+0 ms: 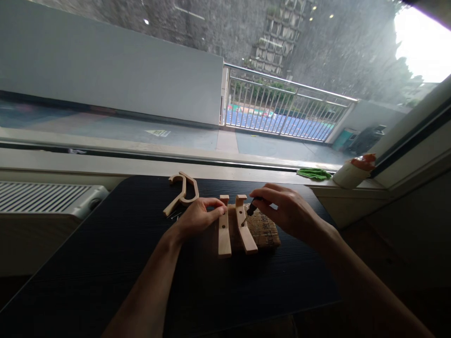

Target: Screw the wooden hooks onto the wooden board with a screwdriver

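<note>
On grained black table [105, 263], left hand [198, 218] pinching pale wooden bracket [224, 232], right hand [287, 212] holding dark tool [252, 208].

Two pale wooden strips with upturned far ends lay side by side, the left piece [224, 230] straight and the right piece [244, 227] angled outward, both across a flat brown printed block [268, 231] on the dark table [105, 244], a small dark-handled tool [251, 209] tipped against the right piece.
</note>
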Motion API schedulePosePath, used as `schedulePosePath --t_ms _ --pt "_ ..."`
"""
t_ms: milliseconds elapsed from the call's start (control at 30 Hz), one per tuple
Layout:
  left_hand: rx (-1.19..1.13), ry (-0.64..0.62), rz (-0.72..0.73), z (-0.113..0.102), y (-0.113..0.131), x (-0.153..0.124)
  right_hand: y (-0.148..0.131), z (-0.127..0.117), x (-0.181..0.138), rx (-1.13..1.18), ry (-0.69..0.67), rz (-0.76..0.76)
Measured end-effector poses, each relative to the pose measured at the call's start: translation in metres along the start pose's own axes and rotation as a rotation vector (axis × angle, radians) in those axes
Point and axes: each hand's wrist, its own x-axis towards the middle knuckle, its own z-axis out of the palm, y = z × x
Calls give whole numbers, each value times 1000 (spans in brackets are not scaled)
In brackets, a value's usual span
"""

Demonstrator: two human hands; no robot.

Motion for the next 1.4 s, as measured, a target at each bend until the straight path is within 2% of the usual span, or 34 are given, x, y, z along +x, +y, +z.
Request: schedulePosePath --t_ms 100,167,200,333,400,600,767,1133,1400 --pt "30 171 -78 -10 -13 3 -1 1 0 -10 6 -9" --pt "-5 275 -65 -8 -17 4 -2 1 -1 4 11 -24" --pt "-33 279 -38 -6 -17 5 -3 1 -2 14 9 -30" --pt "-165 87 1 12 -12 6 -4 0 -5 48 -22 -28" --pt "-214 43 -5 21 -13 8 -4 0 -5 60 -25 -31" --pt "-262 66 26 35 -26 16 -3 1 -5 68 -23 -30" --pt "-227 108 49 35 -30 18 -2 0 -4 60 -20 -29" --pt "-250 107 61 36 -31 18 -4 -1 -2 -63 -33 -3" --pt "-224 104 50 35 -31 17 -5 -6 -1 -134 -112 29"
